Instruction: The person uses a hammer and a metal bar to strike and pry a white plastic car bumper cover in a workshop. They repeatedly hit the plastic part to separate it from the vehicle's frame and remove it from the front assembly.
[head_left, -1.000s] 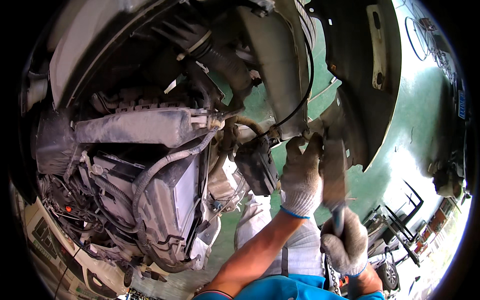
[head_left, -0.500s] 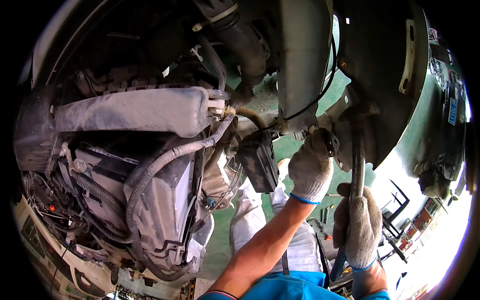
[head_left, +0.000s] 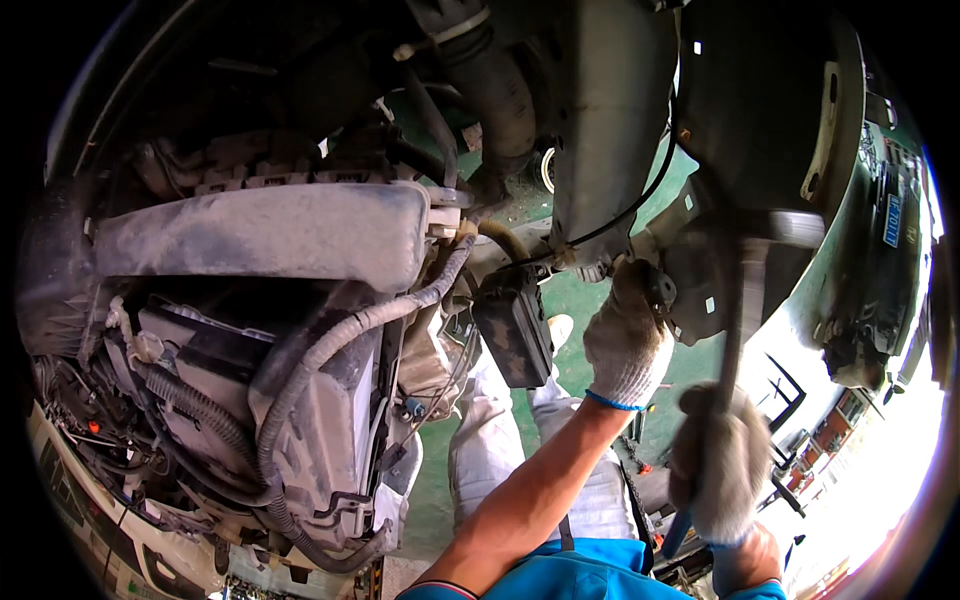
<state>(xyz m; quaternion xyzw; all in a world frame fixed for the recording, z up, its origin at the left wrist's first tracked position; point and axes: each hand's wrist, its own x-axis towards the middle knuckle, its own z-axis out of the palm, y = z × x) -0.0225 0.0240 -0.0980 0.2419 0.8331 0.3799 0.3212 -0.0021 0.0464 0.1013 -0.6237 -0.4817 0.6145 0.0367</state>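
Observation:
My right hand [head_left: 725, 465], in a knitted white-grey work glove, is closed round the handle of a hammer [head_left: 742, 320]. The hammer stands upright in the view, its head smeared by motion and in front of the dark inner face of a curved body panel [head_left: 770, 120]. My left hand [head_left: 628, 345], gloved alike with a blue cuff edge, is closed at the panel's lower left edge. From its fingers sticks a dark piece with a rounded end [head_left: 657, 288]; the rest of it is hidden. Just left of that hand hangs a black rectangular box [head_left: 515, 330].
A dusty grey crossbar [head_left: 265, 232] and a ribbed hose [head_left: 345, 325] fill the left side, part of an opened vehicle front. A thin black cable [head_left: 650, 190] curves down beside the panel. Green floor [head_left: 575, 290] shows below. Another vehicle [head_left: 885, 260] stands at far right.
The hammer has swung right, its head now farther from my left hand and blurred. My right hand has shifted slightly with it. My left hand stays at the panel edge.

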